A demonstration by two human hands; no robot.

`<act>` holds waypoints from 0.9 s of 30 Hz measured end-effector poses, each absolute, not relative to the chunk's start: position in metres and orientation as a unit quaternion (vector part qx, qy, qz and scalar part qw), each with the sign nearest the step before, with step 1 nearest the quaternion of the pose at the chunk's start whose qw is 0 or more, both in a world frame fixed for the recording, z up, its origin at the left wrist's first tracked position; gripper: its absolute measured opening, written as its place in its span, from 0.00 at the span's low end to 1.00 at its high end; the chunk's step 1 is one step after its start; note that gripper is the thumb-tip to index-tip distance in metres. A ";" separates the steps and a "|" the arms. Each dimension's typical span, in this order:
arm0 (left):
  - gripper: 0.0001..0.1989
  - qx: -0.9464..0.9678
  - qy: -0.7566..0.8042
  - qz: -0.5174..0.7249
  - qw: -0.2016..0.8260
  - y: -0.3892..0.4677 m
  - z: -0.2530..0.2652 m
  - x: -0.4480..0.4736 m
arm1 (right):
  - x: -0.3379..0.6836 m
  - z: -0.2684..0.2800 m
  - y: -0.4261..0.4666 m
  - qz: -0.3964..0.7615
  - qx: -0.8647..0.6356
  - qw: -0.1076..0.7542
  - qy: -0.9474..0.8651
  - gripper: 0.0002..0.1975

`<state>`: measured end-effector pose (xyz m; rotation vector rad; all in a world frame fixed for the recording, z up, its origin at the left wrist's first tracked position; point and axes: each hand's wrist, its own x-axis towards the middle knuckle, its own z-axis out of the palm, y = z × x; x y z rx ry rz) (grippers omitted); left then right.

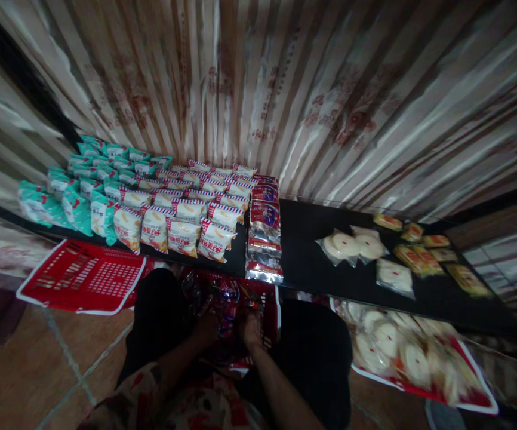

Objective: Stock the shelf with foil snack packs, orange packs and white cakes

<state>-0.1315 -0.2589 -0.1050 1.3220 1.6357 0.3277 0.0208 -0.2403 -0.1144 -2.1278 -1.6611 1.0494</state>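
Note:
Both my hands reach down between my knees into a red basket holding dark red and purple snack packets. My left hand is at the left of these packets, dim and blurred, with its fingers hidden among them. On the right side of the pile lies my right hand, touching or very near a packet; the dim light hides how its fingers are set. Just above the basket, on the black table, a column of similar shiny red-purple packets runs front to back.
Left of that column stand rows of white snack bags and teal snack bags. Rightward lie bagged white round cakes and yellow packs. A red basket sits lower left; another basket holds white cakes. Curtains hang behind.

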 end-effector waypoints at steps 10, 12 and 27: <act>0.34 0.625 0.632 0.106 0.446 -0.265 -0.107 -0.133 | 0.021 -0.091 -0.251 0.434 -0.676 0.265 -0.533 0.30; 0.37 0.652 0.594 0.111 0.459 -0.267 -0.104 -0.132 | 0.022 -0.079 -0.256 0.441 -0.674 0.285 -0.520 0.28; 0.26 0.617 0.539 0.300 0.488 -0.296 -0.045 -0.130 | 0.019 0.031 -0.260 0.533 -0.603 0.414 -0.426 0.22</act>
